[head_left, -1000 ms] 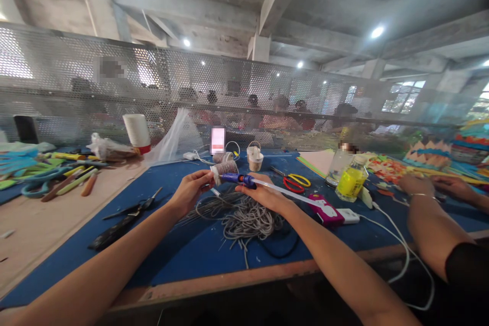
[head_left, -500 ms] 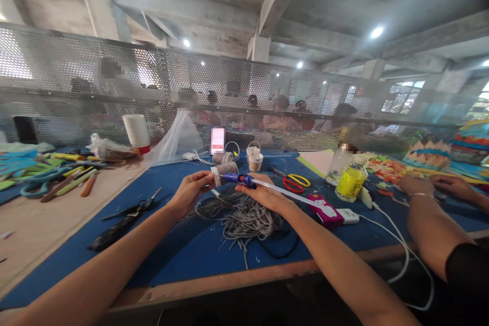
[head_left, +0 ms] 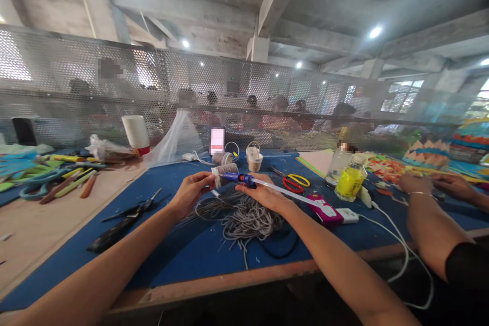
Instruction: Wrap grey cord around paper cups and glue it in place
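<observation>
Your right grip (head_left: 263, 194) is closing around a blue glue gun (head_left: 239, 178), which is lying level across your fingers with a clear glue stick (head_left: 284, 191) sticking out of its back end towards the right. Your left grip (head_left: 193, 191) is pinching a small wrapped spool (head_left: 223, 169) at the thumb and fingertips, and the nose of the gun is touching or almost touching that spool; which, you cannot tell from here. Both hands are hovering just above a loose heap of grey cord (head_left: 244, 219) that is lying on the blue surface (head_left: 183, 260). Black scissors (head_left: 132, 210) are resting well to the left of your left forearm. Red and yellow scissors (head_left: 292, 182) are lying beyond your right hand, and a pink tool (head_left: 325, 210) is sitting just beside your right forearm. Near it a bottle of yellow liquid (head_left: 349, 181) is standing upright. At the right edge another person's hands (head_left: 414, 183) are resting on the surface
</observation>
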Demonstrator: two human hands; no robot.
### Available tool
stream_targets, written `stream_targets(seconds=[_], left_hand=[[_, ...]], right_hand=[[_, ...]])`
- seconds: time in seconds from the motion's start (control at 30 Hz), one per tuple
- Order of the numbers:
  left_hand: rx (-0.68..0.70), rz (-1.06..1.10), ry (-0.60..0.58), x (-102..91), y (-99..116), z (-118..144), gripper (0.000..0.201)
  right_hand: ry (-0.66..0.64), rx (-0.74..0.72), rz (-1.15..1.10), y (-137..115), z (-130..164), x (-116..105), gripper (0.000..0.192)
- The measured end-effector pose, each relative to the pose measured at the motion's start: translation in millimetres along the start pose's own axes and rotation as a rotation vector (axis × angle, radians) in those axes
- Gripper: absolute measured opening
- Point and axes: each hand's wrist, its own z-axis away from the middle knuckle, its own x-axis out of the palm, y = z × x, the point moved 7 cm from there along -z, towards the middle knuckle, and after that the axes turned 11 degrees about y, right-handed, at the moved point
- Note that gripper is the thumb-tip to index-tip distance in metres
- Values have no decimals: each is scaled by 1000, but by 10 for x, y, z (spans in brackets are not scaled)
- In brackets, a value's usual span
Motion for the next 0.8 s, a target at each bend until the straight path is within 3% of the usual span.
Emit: stream_targets(seconds=[0.8], left_hand=[[-22, 31, 54, -55, 8, -21, 24]], right_hand=[[-76, 15, 16, 28, 14, 64, 37]])
